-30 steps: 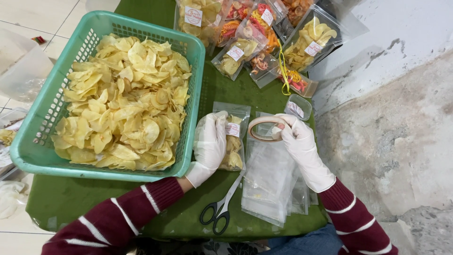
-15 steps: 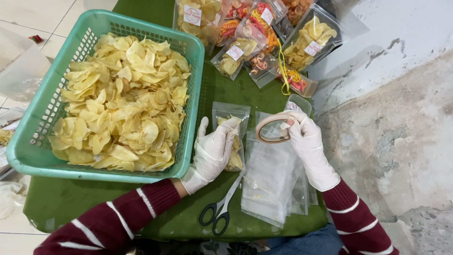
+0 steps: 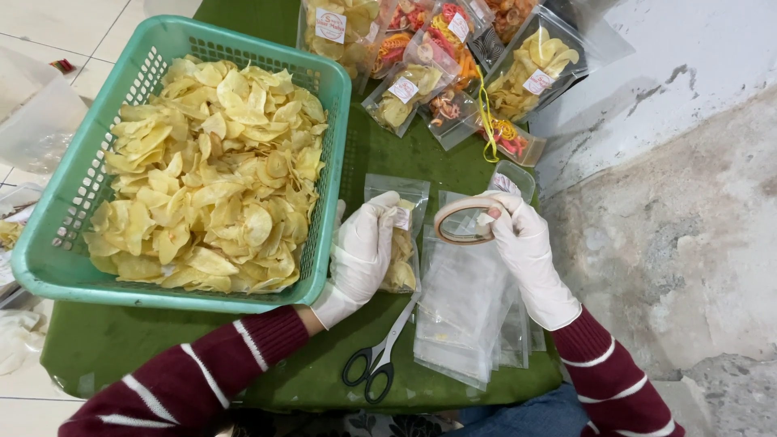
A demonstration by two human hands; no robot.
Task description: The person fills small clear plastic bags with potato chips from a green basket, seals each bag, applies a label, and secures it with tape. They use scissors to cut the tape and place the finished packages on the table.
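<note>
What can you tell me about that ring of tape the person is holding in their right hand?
The tape roll is a thin brownish ring with an open middle, through which the clear bags beneath show. It looks like clear or tan sticky tape wound on a narrow core. It is tilted, held off the table above the stack of empty clear bags. The gloved right hand grips its right edge with fingertips. The left hand does not touch it; that hand rests on a small filled bag of chips beside it.
</note>
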